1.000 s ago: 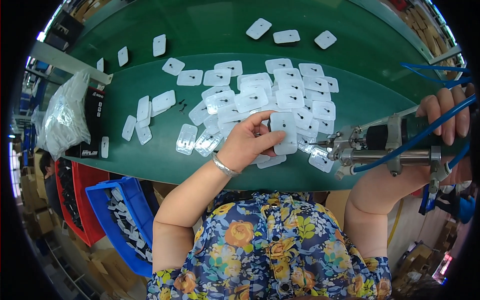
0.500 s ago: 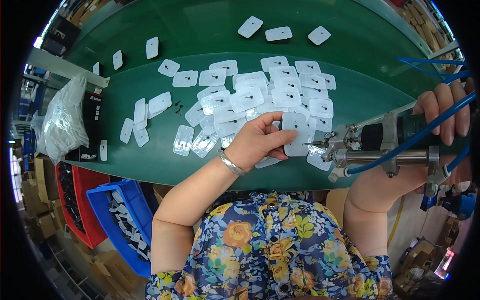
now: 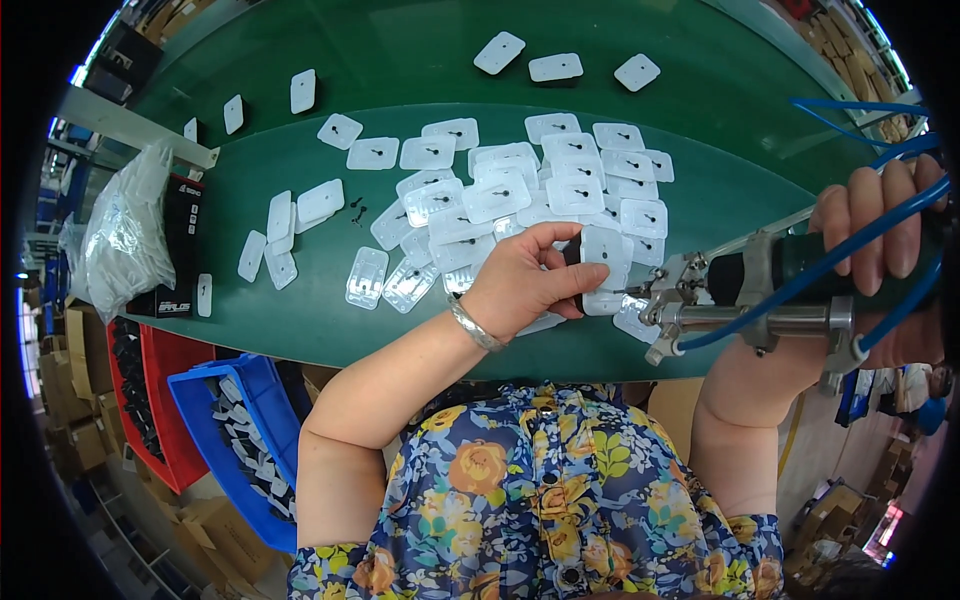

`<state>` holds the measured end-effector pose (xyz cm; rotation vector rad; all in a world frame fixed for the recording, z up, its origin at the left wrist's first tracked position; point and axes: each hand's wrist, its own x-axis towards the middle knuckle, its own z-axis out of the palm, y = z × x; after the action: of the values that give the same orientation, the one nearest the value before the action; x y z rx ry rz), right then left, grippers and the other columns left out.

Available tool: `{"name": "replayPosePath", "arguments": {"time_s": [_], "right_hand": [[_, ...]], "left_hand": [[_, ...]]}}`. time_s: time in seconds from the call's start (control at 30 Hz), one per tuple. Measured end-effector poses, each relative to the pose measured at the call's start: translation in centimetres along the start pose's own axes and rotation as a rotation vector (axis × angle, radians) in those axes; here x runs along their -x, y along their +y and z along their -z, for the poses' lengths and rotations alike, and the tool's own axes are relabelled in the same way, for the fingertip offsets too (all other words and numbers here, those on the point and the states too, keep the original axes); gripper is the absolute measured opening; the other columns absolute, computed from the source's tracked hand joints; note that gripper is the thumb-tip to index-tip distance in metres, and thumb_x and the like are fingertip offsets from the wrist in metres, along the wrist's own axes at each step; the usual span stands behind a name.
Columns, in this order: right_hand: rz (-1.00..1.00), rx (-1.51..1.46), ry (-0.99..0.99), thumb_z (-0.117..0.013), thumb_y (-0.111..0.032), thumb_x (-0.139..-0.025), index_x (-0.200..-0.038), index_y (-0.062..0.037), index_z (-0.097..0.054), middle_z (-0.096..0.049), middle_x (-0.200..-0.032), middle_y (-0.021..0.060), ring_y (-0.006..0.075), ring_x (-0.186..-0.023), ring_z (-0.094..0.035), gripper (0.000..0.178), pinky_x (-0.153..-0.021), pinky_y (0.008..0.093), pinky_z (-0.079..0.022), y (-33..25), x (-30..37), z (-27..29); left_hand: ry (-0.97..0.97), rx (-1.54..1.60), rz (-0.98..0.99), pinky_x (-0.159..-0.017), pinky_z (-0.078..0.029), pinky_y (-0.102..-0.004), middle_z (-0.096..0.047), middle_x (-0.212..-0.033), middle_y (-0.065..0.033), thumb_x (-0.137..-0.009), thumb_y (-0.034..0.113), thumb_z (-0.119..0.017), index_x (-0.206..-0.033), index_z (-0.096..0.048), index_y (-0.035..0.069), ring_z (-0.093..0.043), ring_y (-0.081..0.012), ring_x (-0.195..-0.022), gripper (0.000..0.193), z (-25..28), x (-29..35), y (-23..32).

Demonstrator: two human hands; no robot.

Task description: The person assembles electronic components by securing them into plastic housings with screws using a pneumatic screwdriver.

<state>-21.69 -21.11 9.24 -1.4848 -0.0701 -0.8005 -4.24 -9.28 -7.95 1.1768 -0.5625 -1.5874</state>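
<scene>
My left hand (image 3: 535, 277) pinches a small rectangular piece (image 3: 604, 268), white on its face with a dark edge, between thumb and fingers. Wrapped round the dark body of a power screwdriver (image 3: 745, 280) with a metal clamp frame and blue hoses is my right hand (image 3: 880, 220). The screwdriver lies nearly level, its thin bit (image 3: 636, 291) at the right edge of the white face, by my thumb; whether they touch I cannot tell. Beyond my left hand spreads a heap of white plastic plates (image 3: 497, 197), many with a dark keyhole-shaped slot.
Two small dark parts (image 3: 358, 212) lie left on the green table (image 3: 300, 335). Several white-faced pieces (image 3: 556, 68) rest on the far green surface. At the left are a clear plastic bag (image 3: 130, 235), a black box (image 3: 182, 240), a red bin (image 3: 175, 400) and a blue bin (image 3: 245, 460).
My left hand has shifted slightly right with the white-faced piece. The screwdriver in my right hand has come left, closing the gap between bit and piece.
</scene>
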Motion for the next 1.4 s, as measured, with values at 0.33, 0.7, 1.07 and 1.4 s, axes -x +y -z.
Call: {"name": "replayPosePath", "arguments": {"time_s": [0.33, 0.7, 1.07, 1.4], "right_hand": [[0.054, -0.161, -0.062, -0.056, -0.010, -0.083, -0.079, -0.0066, -0.047, -0.049, -0.063, 0.0020, 0.0116, -0.056, -0.051, 0.010, -0.059, 0.0237, -0.042, -0.2, 1.0, 4.0], [0.012, -0.125, 0.027, -0.058, -0.006, -0.081, -0.078, -0.0081, -0.046, -0.052, -0.069, 0.0006, 0.0104, -0.060, -0.054, 0.013, -0.058, 0.0228, -0.044, 0.4, 0.1, -0.3], [0.089, -0.147, 0.246, -0.059, -0.015, -0.078, -0.088, -0.0060, -0.044, -0.049, -0.068, -0.0002, 0.0099, -0.058, -0.051, 0.020, -0.056, 0.0221, -0.043, 2.3, 0.2, 0.0], [0.249, 0.211, 0.939, -0.052, -0.041, -0.079, -0.101, -0.0019, -0.041, -0.042, -0.061, -0.0015, 0.0088, -0.050, -0.043, 0.046, -0.048, 0.0207, -0.040, 3.5, -2.6, -6.8]], "left_hand": [[0.067, -0.223, -0.111, -0.053, -0.049, -0.0210, -0.049, -0.072, 0.0016, -0.076, 0.011, -0.065, -0.119, -0.047, 0.006, -0.056, -0.0080, -0.063, 0.046, 2.5, -0.5, -1.0], [-0.071, -0.022, -0.033, -0.052, -0.048, -0.0191, -0.053, -0.070, -0.0002, -0.075, 0.020, -0.069, -0.117, -0.046, 0.003, -0.057, -0.0086, -0.061, 0.051, 0.2, -0.9, -1.2], [-0.071, -0.036, -0.033, -0.050, -0.047, -0.0185, -0.051, -0.067, 0.0001, -0.072, 0.020, -0.072, -0.114, -0.047, 0.000, -0.057, -0.0090, -0.056, 0.053, -0.1, -0.8, -1.0], [-0.053, -0.182, -0.110, -0.050, -0.046, -0.0204, -0.052, -0.067, -0.0006, -0.070, 0.016, -0.071, -0.110, -0.050, 0.000, -0.054, -0.0081, -0.051, 0.048, 0.2, -1.4, 0.8]]}}
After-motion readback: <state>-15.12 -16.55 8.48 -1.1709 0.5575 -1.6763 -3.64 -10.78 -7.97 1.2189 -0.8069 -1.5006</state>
